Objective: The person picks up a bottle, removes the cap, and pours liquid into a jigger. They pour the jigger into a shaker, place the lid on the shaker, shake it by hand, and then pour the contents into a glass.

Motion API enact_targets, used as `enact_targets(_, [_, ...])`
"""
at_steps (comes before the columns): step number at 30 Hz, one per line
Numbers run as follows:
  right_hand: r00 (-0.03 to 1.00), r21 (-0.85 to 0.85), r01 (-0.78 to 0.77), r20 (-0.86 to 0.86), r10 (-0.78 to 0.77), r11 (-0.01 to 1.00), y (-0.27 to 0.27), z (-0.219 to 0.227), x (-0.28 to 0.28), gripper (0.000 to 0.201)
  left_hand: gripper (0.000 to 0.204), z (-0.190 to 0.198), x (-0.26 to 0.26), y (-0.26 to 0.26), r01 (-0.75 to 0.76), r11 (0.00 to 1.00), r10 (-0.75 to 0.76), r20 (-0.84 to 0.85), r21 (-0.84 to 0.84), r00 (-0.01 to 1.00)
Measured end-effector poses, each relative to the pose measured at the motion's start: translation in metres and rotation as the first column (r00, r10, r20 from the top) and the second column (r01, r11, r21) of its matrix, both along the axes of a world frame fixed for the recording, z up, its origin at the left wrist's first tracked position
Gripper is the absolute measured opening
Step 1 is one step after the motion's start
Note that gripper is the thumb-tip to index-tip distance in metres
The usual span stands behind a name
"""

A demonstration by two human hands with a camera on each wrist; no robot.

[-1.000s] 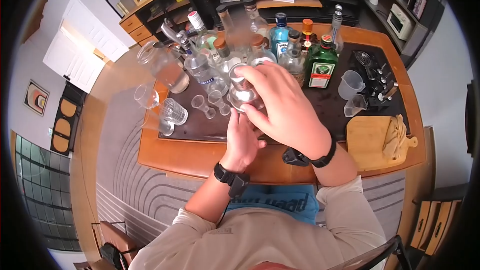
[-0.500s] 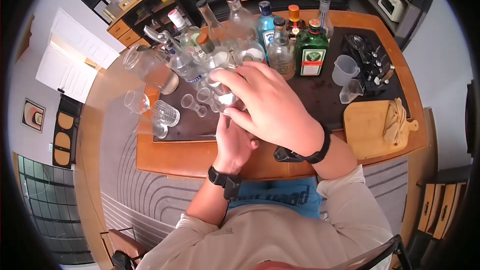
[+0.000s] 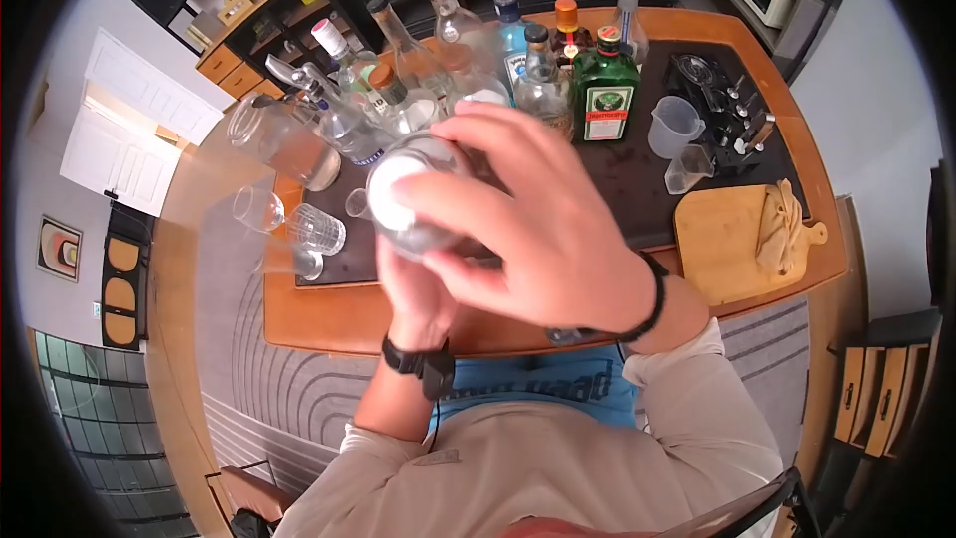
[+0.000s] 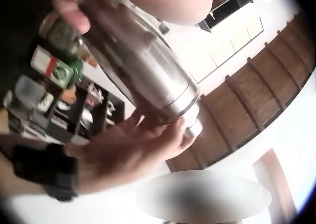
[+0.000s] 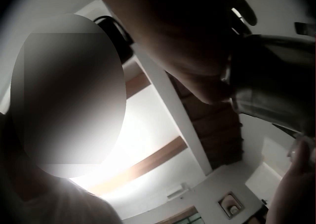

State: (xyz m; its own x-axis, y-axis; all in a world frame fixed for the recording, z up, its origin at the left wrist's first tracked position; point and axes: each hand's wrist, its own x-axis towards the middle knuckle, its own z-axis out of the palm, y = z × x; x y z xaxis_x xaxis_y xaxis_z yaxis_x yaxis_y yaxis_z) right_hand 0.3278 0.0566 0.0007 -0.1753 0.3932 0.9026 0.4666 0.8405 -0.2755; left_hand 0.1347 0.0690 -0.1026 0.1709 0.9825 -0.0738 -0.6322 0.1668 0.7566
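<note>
Both hands hold a shiny metal shaker, blurred in the head view [image 3: 403,201] and tilted in the left wrist view [image 4: 148,68]. The right hand [image 3: 543,214] lies over it from the right, and its fingers curl round the capped end in the left wrist view [image 4: 133,150]. Below and partly behind the shaker, the left hand [image 3: 413,289] grips the other end; a fingertip shows against the metal in the left wrist view. Most of the left fingers are hidden in the head view. Small clear glasses stand behind the shaker, one partly visible [image 3: 357,203].
Several bottles, including a green one [image 3: 605,90], stand behind the hands. A glass pitcher [image 3: 289,144] and a cut glass [image 3: 317,229] are at left. Measuring cups [image 3: 675,128] and a wooden board [image 3: 732,239] with a cloth [image 3: 782,229] are at right.
Both hands and the shaker have moved left in the head view. The shaker's bright end now faces the camera more and looks larger. The head view has shifted too.
</note>
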Motion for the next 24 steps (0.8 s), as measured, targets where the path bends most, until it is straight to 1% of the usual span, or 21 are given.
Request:
enact_targets(2, [0.991, -0.22, 0.091, 0.112, -0.067, 0.971, 0.024, -0.027, -0.015, 0.069, 0.075, -0.024, 0.005, 0.016, 0.125, 0.989, -0.131, -0.068, -0.078, 0.989])
enact_targets(3, [0.989, -0.269, 0.108, 0.131, -0.075, 0.957, 0.031, -0.031, -0.017, 0.067, 0.073, -0.024, 0.005, 0.005, 0.192, 0.956, -0.2, -0.015, -0.22, 0.98])
enact_targets(4, [0.988, -0.266, 0.119, 0.123, -0.089, 0.957, 0.032, -0.035, -0.015, 0.067, 0.073, -0.027, 0.004, 0.004, 0.204, 0.955, -0.214, -0.023, -0.217, 0.977])
enact_targets(6, [0.981, -0.282, 0.136, 0.172, -0.089, 0.95, 0.029, -0.032, -0.009, 0.065, 0.074, -0.035, 0.005, 0.004, 0.308, 0.919, -0.299, 0.075, -0.246, 0.951])
enact_targets(7, [0.982, -0.287, 0.136, 0.169, -0.09, 0.948, 0.028, -0.031, -0.009, 0.062, 0.074, -0.04, 0.004, 0.003, 0.306, 0.918, -0.296, 0.078, -0.253, 0.952])
enact_targets(10, [0.987, -0.287, 0.113, 0.145, -0.074, 0.951, 0.032, -0.033, -0.01, 0.062, 0.077, -0.039, 0.005, 0.008, 0.248, 0.917, -0.263, -0.008, -0.312, 0.965])
enact_targets(11, [0.987, -0.28, 0.11, 0.141, -0.073, 0.954, 0.034, -0.033, -0.009, 0.062, 0.077, -0.044, 0.004, 0.008, 0.245, 0.92, -0.261, -0.013, -0.306, 0.965])
enact_targets(13, [0.976, -0.429, 0.09, 0.219, 0.007, 0.899, 0.035, -0.035, -0.008, 0.066, 0.075, -0.054, 0.002, 0.005, 0.275, 0.907, -0.274, 0.051, -0.318, 0.96])
enact_targets(14, [0.977, -0.428, 0.09, 0.213, 0.003, 0.899, 0.033, -0.033, -0.01, 0.066, 0.075, -0.047, 0.004, 0.004, 0.277, 0.907, -0.278, 0.044, -0.319, 0.96])
enact_targets(15, [0.985, -0.266, 0.097, 0.166, -0.053, 0.959, 0.029, -0.028, -0.012, 0.064, 0.074, -0.03, 0.009, 0.002, 0.196, 0.962, -0.196, 0.018, -0.191, 0.98])
enact_targets(16, [0.989, -0.1, 0.111, 0.112, -0.1, 0.989, 0.023, -0.023, -0.013, 0.062, 0.073, -0.014, 0.016, -0.002, 0.11, 0.992, -0.11, 0.006, -0.062, 0.994])
enact_targets(17, [0.997, 0.006, 0.081, 0.018, -0.081, 0.997, 0.008, -0.007, -0.009, 0.053, 0.075, 0.009, 0.026, -0.008, -0.064, 0.995, 0.057, 0.086, 0.074, 0.995])
enact_targets(18, [0.997, 0.096, 0.056, -0.056, -0.05, 0.994, -0.003, -0.003, -0.008, 0.044, 0.076, 0.01, 0.014, -0.017, 0.038, 0.949, -0.102, 0.19, 0.314, 0.976])
enact_targets(19, [0.997, 0.122, 0.053, -0.066, -0.045, 0.991, -0.007, -0.002, -0.008, 0.046, 0.076, 0.005, 0.013, -0.015, 0.034, 0.949, -0.098, 0.191, 0.314, 0.977])
enact_targets(20, [0.997, 0.156, 0.051, -0.072, -0.04, 0.986, -0.008, 0.0, -0.008, 0.047, 0.072, -0.004, 0.013, -0.006, 0.024, 0.972, -0.066, 0.176, 0.235, 0.982])
enact_targets(22, [0.988, -0.051, 0.143, 0.072, -0.14, 0.988, 0.011, -0.01, -0.012, 0.053, 0.064, -0.021, 0.012, 0.007, 0.001, 0.998, -0.01, 0.136, 0.065, 0.991])
enact_targets(23, [0.986, -0.127, 0.152, 0.086, -0.142, 0.98, 0.025, -0.025, -0.017, 0.058, 0.069, -0.025, 0.011, 0.008, 0.175, 0.985, -0.169, 0.23, -0.004, 0.958])
enact_targets(24, [0.986, -0.122, 0.154, 0.089, -0.144, 0.98, 0.032, -0.028, -0.015, 0.058, 0.069, -0.03, 0.01, 0.009, 0.177, 0.984, -0.172, 0.233, 0.001, 0.957])
